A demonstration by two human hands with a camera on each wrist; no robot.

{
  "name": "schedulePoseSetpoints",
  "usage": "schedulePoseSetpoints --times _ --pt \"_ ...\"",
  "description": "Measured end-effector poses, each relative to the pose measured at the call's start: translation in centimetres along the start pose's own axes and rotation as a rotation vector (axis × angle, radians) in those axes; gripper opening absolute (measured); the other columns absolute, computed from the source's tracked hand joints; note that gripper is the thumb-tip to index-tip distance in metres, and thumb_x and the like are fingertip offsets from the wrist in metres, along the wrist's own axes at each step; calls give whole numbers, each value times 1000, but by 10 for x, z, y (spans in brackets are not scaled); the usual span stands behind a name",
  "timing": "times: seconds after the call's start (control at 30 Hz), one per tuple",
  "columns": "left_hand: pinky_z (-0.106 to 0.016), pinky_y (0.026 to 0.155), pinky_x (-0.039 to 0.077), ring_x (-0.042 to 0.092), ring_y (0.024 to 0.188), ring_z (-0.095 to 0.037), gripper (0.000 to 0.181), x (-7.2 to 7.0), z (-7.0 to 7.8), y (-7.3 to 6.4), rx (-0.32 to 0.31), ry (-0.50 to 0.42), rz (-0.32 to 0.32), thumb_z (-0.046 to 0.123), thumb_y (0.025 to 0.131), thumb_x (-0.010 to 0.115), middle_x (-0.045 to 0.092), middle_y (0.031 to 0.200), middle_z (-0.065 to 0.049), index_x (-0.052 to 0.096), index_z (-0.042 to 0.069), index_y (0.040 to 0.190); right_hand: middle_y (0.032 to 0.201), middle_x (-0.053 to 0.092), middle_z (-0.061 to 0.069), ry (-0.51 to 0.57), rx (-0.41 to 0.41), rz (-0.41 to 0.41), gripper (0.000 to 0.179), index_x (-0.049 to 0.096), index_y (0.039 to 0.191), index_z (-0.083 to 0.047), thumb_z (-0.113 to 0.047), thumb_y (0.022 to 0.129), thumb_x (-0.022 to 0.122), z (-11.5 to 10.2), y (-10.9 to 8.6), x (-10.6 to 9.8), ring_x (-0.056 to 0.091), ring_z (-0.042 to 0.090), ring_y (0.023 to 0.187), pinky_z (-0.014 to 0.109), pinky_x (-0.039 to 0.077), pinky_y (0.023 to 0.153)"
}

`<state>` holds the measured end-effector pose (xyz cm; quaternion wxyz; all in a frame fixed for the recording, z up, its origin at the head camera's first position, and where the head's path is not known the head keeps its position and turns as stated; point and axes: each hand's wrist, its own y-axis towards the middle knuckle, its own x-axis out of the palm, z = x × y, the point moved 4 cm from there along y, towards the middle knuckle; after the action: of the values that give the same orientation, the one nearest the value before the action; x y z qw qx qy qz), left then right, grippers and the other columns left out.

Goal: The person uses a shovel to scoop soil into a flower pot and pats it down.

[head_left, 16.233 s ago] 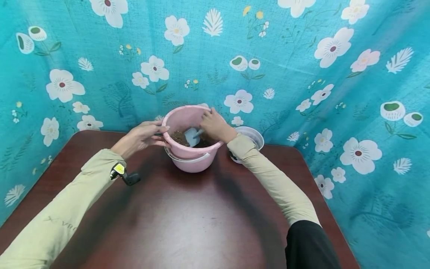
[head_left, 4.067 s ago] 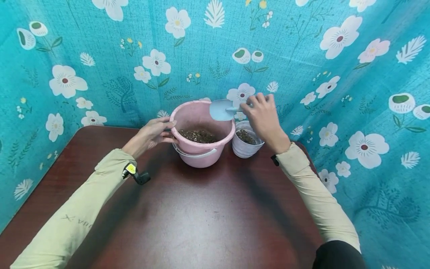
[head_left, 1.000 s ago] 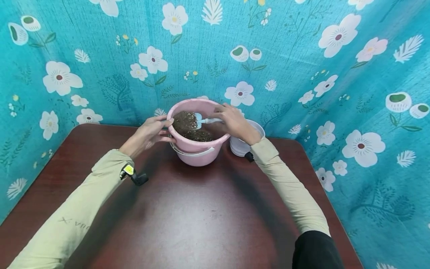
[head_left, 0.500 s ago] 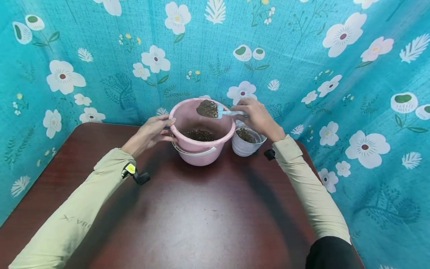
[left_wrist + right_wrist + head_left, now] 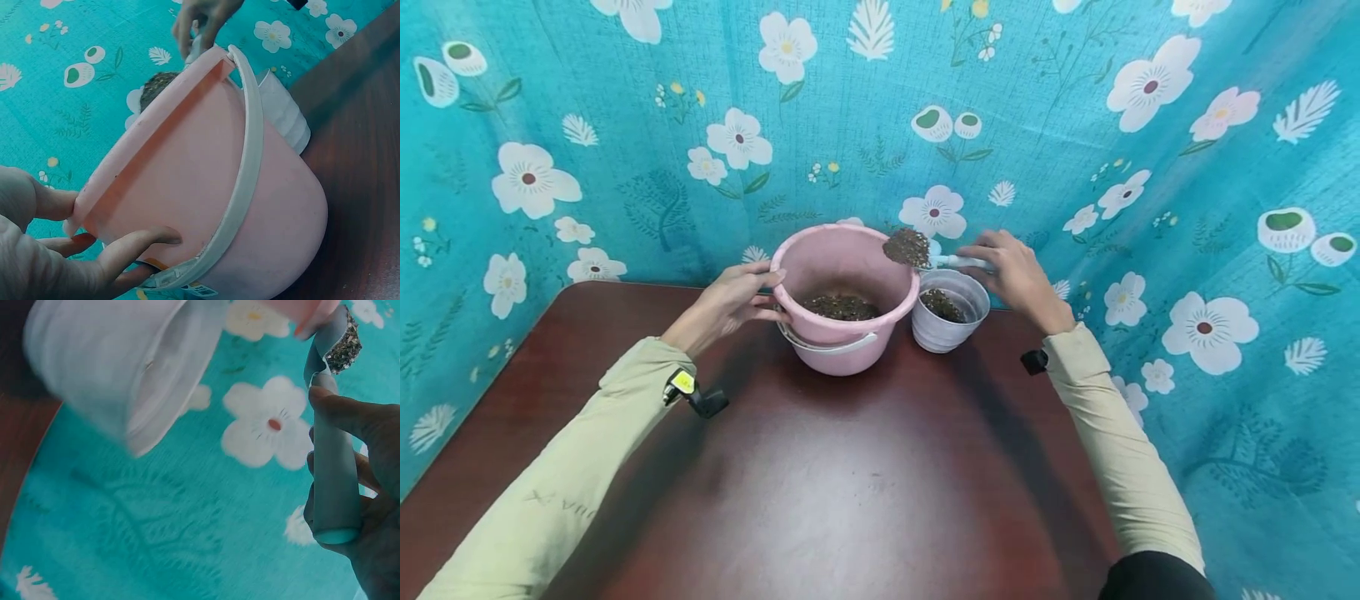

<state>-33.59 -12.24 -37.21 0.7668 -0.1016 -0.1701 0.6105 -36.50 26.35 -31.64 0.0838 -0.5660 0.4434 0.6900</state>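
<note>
My right hand [image 5: 1015, 271] grips the handle of a light blue trowel [image 5: 334, 469], thumb along the handle. Dark, speckled soil [image 5: 907, 247] is heaped on its blade, above the gap between bucket and pot. On the left, my left hand [image 5: 726, 300] holds the rim of a pink bucket [image 5: 842, 354], thumb on the rim and fingers against the outer wall. More soil [image 5: 842, 306] lies in the bottom of the bucket. Just right of it stands a whitish pot [image 5: 942, 335], partly filled with soil [image 5: 942, 305].
The bucket's white handle [image 5: 250, 150] hangs down its front side. Everything stands near the back of a dark reddish-brown table [image 5: 835, 483]. Behind it hangs a turquoise curtain [image 5: 850, 108] with white flowers.
My right hand has lifted the loaded trowel out of the bucket and carried it right, toward the pot. The left hand still holds the bucket rim.
</note>
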Motion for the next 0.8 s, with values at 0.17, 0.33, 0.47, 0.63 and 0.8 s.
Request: schedulePoseSetpoints --times 0.17,0.33,0.47,0.63,0.8 --pt "-51 109 54 44 138 -35 66 -2 -2 -1 4 -16 -5 15 113 44 19 171 -21 11 9 169 103 70 19 -4 42 26 24 79 116 -2 -2 91 80 14 -19 -3 61 38 93 53 53 70" --pt "-51 109 53 44 140 -37 66 -1 1 1 13 -11 -2 17 112 47 24 169 -22 13 8 169 99 68 19 -21 99 41 25 79 115 0 -1 90 81 26 -36 -11 57 37 87 51 48 66" --pt "-52 110 53 41 145 -40 67 1 4 2 20 -14 -3 18 112 47 22 169 -22 13 9 169 97 66 21 -60 114 49 25 78 112 1 1 87 83 35 -48 -15 55 39 84 53 48 65" --pt "-54 110 51 36 150 -42 66 0 0 2 13 -43 -5 16 113 45 18 171 -23 11 9 169 100 62 23 -226 110 34 23 78 108 0 2 86 83 39 -58 -9 54 45 88 62 48 67" --pt "-56 111 50 38 149 -41 67 0 -2 3 8 -38 -6 16 113 45 18 171 -22 10 10 169 103 57 24 -405 104 72 15 76 107 -1 6 97 69 39 -60 -5 49 47 91 66 43 71"
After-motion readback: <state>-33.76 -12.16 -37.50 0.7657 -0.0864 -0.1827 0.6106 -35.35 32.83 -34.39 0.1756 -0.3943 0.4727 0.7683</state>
